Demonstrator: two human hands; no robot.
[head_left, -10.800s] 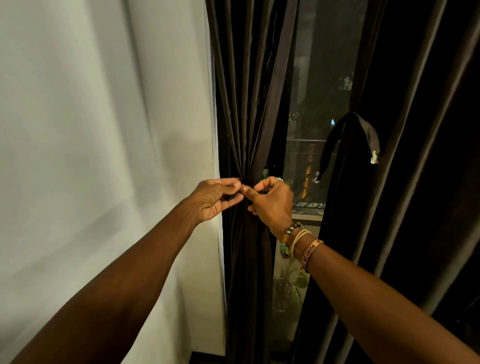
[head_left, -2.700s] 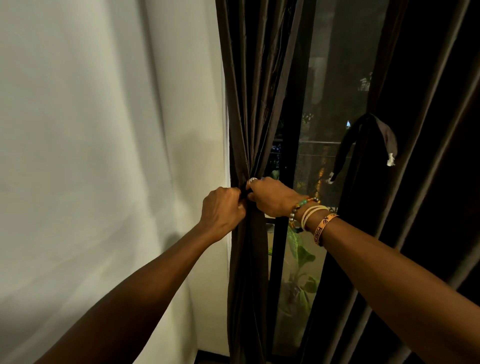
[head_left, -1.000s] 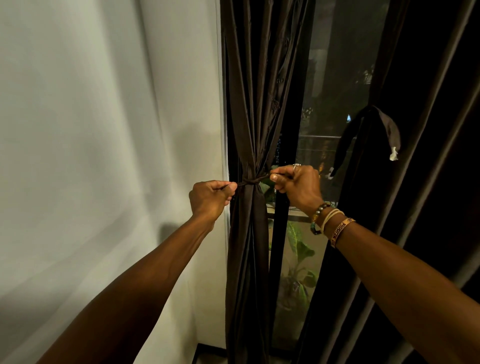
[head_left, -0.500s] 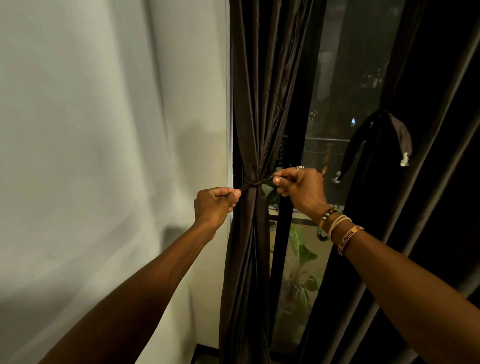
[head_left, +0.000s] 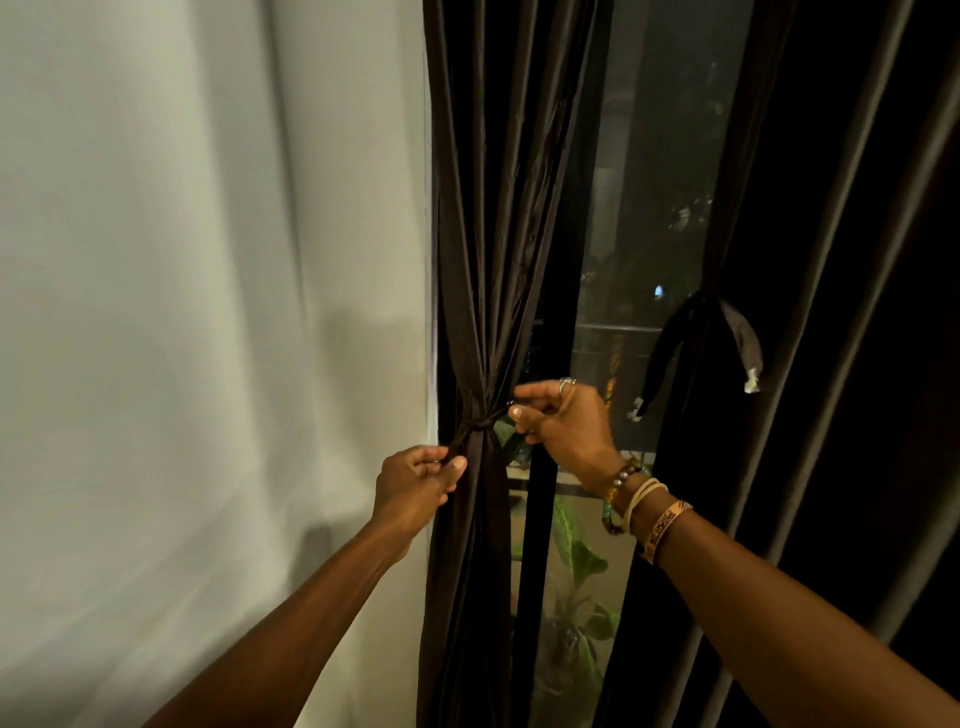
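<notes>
A dark brown curtain (head_left: 488, 260) gathered by thin tie (head_left: 479, 423), left hand (head_left: 415, 486) pinched one end, right hand (head_left: 569, 423) seemingly pinched the other, loosely

A home room: dark curtains (head_left: 498, 208) frame a night balcony window (head_left: 649, 234).

The curtain (head_left: 498, 208) runs off the top and bottom edges. The tie (head_left: 480, 423) ends are hidden inside the left grip (head_left: 415, 486) and right grip (head_left: 563, 423). The curtain hides part of the plant (head_left: 576, 556). The wristband (head_left: 665, 527) lettering is too small to read.
</notes>
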